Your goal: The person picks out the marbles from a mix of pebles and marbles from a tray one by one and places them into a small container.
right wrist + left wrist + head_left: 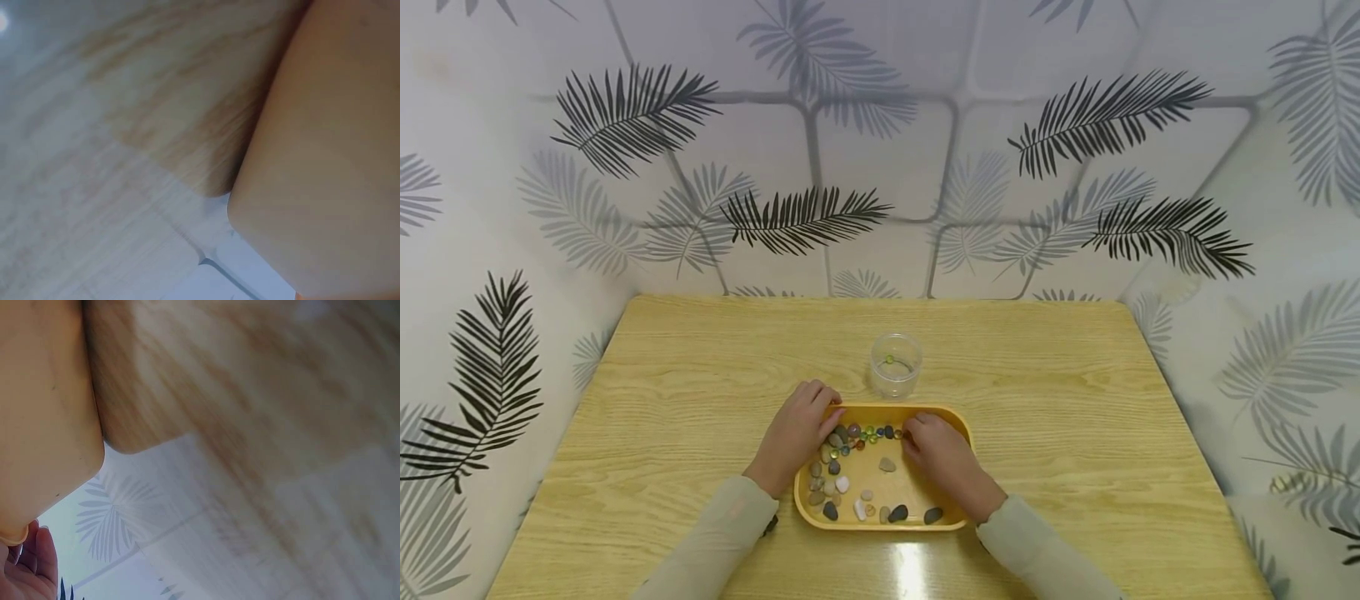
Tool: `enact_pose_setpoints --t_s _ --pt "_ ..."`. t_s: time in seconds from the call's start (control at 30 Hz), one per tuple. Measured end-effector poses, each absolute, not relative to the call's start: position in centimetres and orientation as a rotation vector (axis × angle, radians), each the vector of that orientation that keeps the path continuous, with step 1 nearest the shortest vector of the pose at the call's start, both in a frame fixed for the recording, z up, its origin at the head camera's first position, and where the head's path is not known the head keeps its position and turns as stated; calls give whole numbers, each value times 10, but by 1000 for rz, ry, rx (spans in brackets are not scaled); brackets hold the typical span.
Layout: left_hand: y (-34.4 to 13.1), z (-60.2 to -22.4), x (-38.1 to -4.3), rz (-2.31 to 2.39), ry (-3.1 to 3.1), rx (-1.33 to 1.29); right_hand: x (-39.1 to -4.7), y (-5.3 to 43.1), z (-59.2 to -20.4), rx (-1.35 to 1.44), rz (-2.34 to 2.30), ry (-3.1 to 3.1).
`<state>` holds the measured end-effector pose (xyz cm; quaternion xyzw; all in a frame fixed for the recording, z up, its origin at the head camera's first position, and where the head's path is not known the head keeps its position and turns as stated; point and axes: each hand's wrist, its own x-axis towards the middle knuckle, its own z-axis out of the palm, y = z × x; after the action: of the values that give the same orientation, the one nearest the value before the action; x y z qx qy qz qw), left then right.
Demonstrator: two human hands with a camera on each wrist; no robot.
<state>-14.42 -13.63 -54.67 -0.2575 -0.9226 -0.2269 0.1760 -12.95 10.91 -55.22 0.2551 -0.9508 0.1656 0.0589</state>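
On inspection, the left hand [796, 427] gripped the far-left rim of a yellow tray [917, 490] holding stones [842, 483] and marbles [871, 432], a clear cup [895, 382] stood just beyond, and the right hand [942, 448] was inside beside the marbles, its hold undeterminable

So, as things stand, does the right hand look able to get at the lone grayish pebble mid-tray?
Probably yes: the right hand is already over the yellow tray, close beside the grayish pebble, and only bare tray floor shows between them.
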Motion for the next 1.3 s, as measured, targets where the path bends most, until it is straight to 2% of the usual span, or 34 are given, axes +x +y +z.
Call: enact_pose_setpoints --t_s 1.3 --pt "-136 -548 -144 -609 -2622 -720 -126 110 -545 722 542 -2860"
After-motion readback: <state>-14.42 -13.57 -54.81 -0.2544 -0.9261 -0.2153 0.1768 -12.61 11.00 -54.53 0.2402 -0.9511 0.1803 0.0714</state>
